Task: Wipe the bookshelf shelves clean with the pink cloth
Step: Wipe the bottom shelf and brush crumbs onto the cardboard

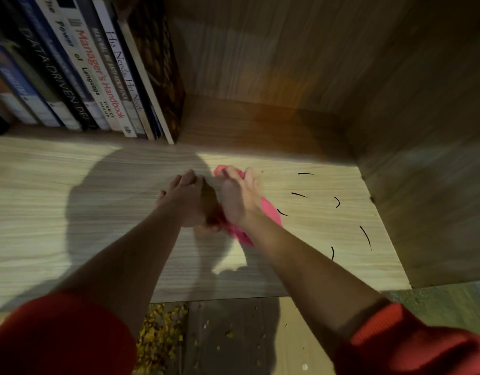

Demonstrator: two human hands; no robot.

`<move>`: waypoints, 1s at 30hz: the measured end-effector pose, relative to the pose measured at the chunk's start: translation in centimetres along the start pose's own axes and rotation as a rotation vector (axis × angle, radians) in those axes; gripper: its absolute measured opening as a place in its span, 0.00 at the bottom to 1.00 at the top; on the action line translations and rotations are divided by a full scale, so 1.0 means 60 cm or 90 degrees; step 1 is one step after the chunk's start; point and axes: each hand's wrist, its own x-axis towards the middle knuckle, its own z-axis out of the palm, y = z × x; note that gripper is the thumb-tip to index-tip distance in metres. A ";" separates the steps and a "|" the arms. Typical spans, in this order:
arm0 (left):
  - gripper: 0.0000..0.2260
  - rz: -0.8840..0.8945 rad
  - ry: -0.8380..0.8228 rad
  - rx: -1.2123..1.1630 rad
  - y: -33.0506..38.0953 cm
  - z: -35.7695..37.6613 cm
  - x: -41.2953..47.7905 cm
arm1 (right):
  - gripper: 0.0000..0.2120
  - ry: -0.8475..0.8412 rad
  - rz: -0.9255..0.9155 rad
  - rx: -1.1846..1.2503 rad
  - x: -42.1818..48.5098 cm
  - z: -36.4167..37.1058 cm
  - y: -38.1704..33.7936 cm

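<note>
Pink and bunched, the cloth [271, 215] lies on the wooden shelf [71, 212] under the right hand [237, 196], whose fingers curl over it, gripping. It shows past the fingertips and beside the wrist. The left hand [187, 201], fingers curled, touches the right; its grasp cannot be told.

**Warm Light on a Wood-Grain Bookshelf**

The bookshelf [287, 63] is pale wood-grain laminate. Its back panel and right side wall [428, 163] are dim, with an orange glow near the corner. Books [92, 77] stand at the left rear. Short black curved marks [365, 236] dot the shelf board [57, 239]. Below, the grey floor [233, 334] carries scattered yellow crumbs [157, 336].
</note>
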 end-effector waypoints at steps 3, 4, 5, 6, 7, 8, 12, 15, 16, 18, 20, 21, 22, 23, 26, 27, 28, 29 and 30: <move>0.59 0.001 0.012 -0.014 0.005 -0.006 -0.007 | 0.22 -0.015 -0.002 -0.066 0.013 -0.010 0.023; 0.59 0.004 0.012 -0.015 0.002 -0.004 -0.002 | 0.23 -0.005 0.032 -0.066 0.022 -0.011 0.026; 0.59 0.003 0.012 -0.010 0.001 -0.003 0.000 | 0.21 0.004 0.060 -0.046 0.026 -0.008 0.020; 0.59 -0.002 0.011 -0.009 -0.004 0.001 0.005 | 0.19 0.014 0.063 -0.014 0.022 -0.003 0.008; 0.58 -0.002 0.014 0.000 -0.005 0.004 0.005 | 0.18 0.021 0.045 0.012 0.017 0.008 -0.002; 0.56 0.003 0.022 0.015 -0.006 0.006 0.007 | 0.18 0.027 0.019 0.027 0.011 0.017 -0.007; 0.57 -0.001 0.029 -0.006 -0.005 0.004 0.001 | 0.25 0.005 0.030 -0.019 0.016 0.005 0.013; 0.60 0.006 0.031 -0.001 -0.004 0.004 0.000 | 0.27 0.013 0.046 -0.006 0.005 0.005 0.013; 0.61 0.006 0.025 -0.003 -0.002 0.002 -0.001 | 0.27 0.008 0.033 -0.003 -0.004 0.007 0.017; 0.59 -0.003 0.014 -0.018 0.000 -0.003 -0.011 | 0.28 0.003 0.040 -0.014 -0.013 0.008 0.029; 0.58 0.000 0.017 -0.020 0.002 -0.007 -0.018 | 0.31 0.003 0.074 -0.018 -0.006 0.008 0.031; 0.58 0.007 0.020 -0.016 0.004 -0.008 -0.020 | 0.31 -0.001 0.080 -0.006 -0.007 0.010 0.029; 0.57 0.010 0.026 -0.017 0.004 -0.006 -0.021 | 0.30 -0.001 0.069 0.008 -0.012 0.015 0.025; 0.56 0.008 0.031 -0.025 0.004 -0.004 -0.023 | 0.29 0.008 0.042 0.013 -0.020 0.023 0.025; 0.54 0.000 0.071 -0.053 0.004 -0.004 -0.040 | 0.29 0.032 0.002 -0.035 -0.046 0.035 0.037; 0.54 -0.003 0.082 -0.058 0.009 -0.006 -0.048 | 0.29 0.041 0.031 -0.033 -0.052 0.035 0.038; 0.53 -0.015 0.085 -0.058 0.018 -0.008 -0.058 | 0.29 0.044 0.056 -0.022 -0.063 0.032 0.033; 0.51 -0.031 0.090 -0.048 0.026 -0.007 -0.067 | 0.29 0.037 0.056 -0.015 -0.074 0.034 0.028; 0.48 -0.044 0.103 -0.022 0.035 -0.006 -0.077 | 0.31 0.021 0.038 -0.019 -0.092 0.034 0.026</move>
